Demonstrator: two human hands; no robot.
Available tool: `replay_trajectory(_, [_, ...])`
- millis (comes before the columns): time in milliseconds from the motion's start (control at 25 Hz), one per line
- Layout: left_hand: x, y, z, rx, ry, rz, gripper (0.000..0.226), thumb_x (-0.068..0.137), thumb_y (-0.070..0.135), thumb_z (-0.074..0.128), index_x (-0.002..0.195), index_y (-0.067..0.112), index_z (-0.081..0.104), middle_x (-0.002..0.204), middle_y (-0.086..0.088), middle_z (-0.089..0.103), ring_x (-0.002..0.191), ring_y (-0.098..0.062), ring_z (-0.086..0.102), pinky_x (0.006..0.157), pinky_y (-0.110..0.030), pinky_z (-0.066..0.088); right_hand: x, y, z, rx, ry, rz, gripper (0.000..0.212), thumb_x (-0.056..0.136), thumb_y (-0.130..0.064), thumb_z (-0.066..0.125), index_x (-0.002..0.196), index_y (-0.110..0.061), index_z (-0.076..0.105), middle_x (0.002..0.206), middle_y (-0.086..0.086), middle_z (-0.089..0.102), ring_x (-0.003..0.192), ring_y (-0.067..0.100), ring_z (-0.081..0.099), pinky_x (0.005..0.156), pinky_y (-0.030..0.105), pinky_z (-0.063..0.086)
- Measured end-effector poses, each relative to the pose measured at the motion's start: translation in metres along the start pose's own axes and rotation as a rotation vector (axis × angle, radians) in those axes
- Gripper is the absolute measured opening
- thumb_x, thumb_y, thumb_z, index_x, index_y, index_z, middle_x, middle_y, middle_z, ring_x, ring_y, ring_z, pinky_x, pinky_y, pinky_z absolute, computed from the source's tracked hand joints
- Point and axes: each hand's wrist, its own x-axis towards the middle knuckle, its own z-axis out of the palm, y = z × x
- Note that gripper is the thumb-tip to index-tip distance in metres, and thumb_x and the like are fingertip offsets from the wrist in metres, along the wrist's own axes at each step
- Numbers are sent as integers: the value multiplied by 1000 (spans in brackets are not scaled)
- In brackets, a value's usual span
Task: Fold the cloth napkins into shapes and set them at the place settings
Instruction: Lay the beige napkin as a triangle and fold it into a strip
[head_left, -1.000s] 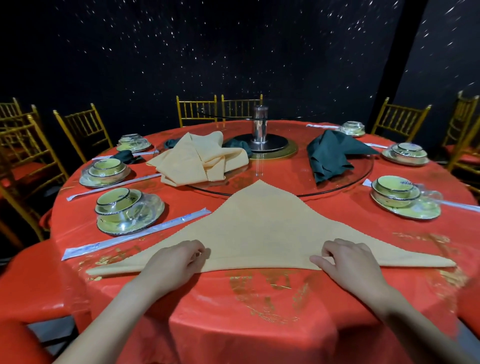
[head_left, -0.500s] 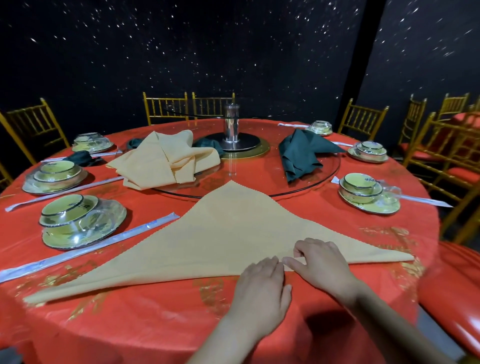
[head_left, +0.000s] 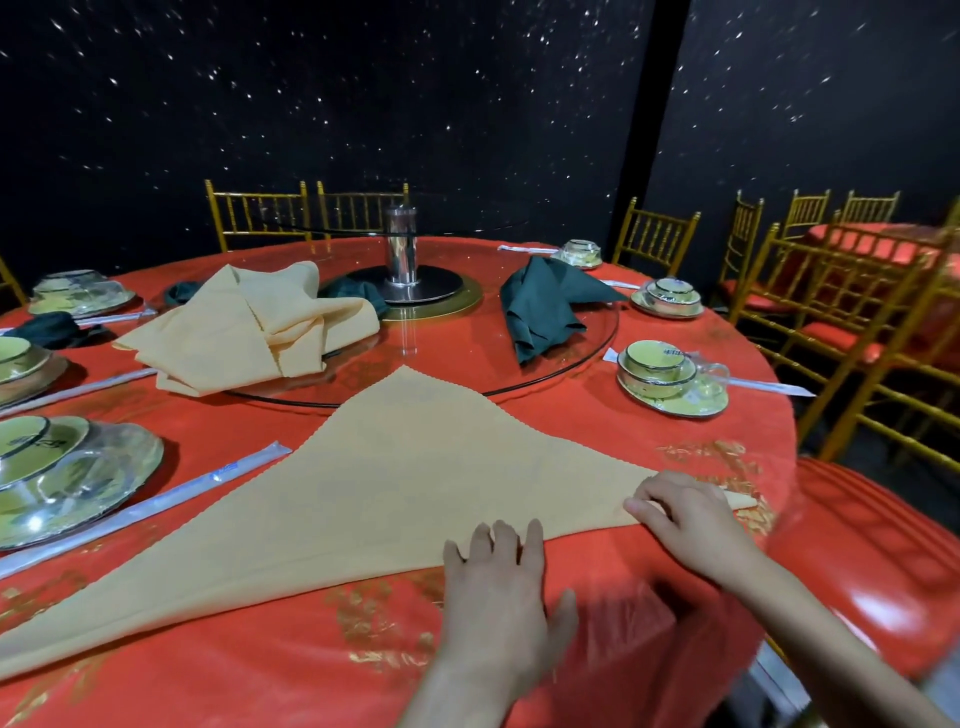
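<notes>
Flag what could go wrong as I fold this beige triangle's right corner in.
1. The left hand pins the beige napkin only at its near edge; the long left tip is free, so the triangle may skew.
2. The glossy red tablecloth looks slick; the napkin could slide toward the table edge under the right hand.

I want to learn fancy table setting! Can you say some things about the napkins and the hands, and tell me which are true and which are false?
1. The tan napkin at the front is folded into a triangle. True.
2. The left hand lies flat on its near edge. True.
3. The right hand holds a bowl. False: it is on the tan napkin's right corner.
4. The dark green napkin lies on a chair. False: it lies on the glass turntable.
</notes>
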Motion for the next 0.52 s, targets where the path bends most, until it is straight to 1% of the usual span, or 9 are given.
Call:
replay_trajectory(80, [0, 3, 0, 28, -23, 8, 68, 70, 60, 39, 109, 13, 70, 91, -14, 68, 84, -35, 65, 65, -57, 52, 3, 3, -2, 21, -60, 56, 28, 85, -57, 50, 64, -39, 50, 71, -14, 55, 75, 10, 52, 73, 34, 37])
replay_trajectory(160, [1, 5, 1, 33, -44, 6, 69, 70, 61, 38, 110, 14, 70, 88, -14, 66, 81, -36, 64, 64, -60, 50, 9, 7, -8, 6, -138, 117, 33, 87, -49, 58, 59, -39, 44, 74, -12, 57, 78, 9, 51, 78, 34, 35])
replay_trajectory(280, [4, 9, 3, 7, -65, -44, 69, 70, 63, 38, 109, 16, 70, 90, -13, 64, 81, -37, 61, 67, -63, 48, 14, 21, -20, -59, -185, 208, 39, 83, -52, 61, 55, -32, 44, 72, -11, 54, 76, 8, 49, 76, 32, 30])
replay_trajectory(320, [4, 10, 2, -15, -87, -54, 69, 71, 63, 37, 111, 16, 69, 97, -14, 64, 84, -37, 60, 70, -64, 47, 14, 26, -23, -67, -183, 225, 41, 81, -54, 62, 53, -30, 44, 70, -11, 52, 75, 7, 48, 75, 32, 29])
replay_trajectory(360, [4, 11, -2, -34, -120, -50, 71, 73, 63, 32, 118, 18, 65, 111, -14, 61, 92, -38, 59, 75, -66, 45, 14, 29, -24, -66, -179, 234, 42, 79, -55, 64, 53, -29, 45, 70, -10, 52, 76, 7, 48, 74, 32, 28])
replay_trajectory(400, [4, 12, -3, -30, -117, -36, 76, 76, 63, 23, 130, 20, 55, 133, -11, 50, 105, -40, 53, 84, -69, 39, 13, 31, -25, -59, -171, 240, 42, 78, -56, 65, 53, -28, 46, 70, -10, 52, 76, 7, 49, 74, 32, 28])
replay_trajectory(440, [5, 14, -2, 7, -120, -28, 81, 76, 63, 13, 141, 22, 40, 149, -4, 32, 118, -40, 43, 93, -69, 31, 13, 33, -25, -50, -160, 246, 41, 77, -56, 66, 53, -28, 47, 70, -10, 52, 77, 7, 49, 74, 32, 28])
replay_trajectory(480, [5, 12, -3, 40, -113, -1, 83, 76, 63, 9, 146, 24, 31, 154, 2, 23, 123, -40, 37, 96, -68, 26, 13, 35, -25, -46, -144, 258, 40, 76, -56, 67, 55, -26, 50, 70, -10, 53, 76, 6, 49, 74, 32, 28])
replay_trajectory(520, [5, 11, -5, 26, -133, 1, 80, 76, 64, 13, 143, 26, 37, 150, 4, 33, 119, -40, 43, 93, -70, 30, 12, 38, -25, -46, -120, 280, 39, 74, -56, 68, 56, -25, 52, 70, -10, 54, 75, 4, 49, 74, 33, 30])
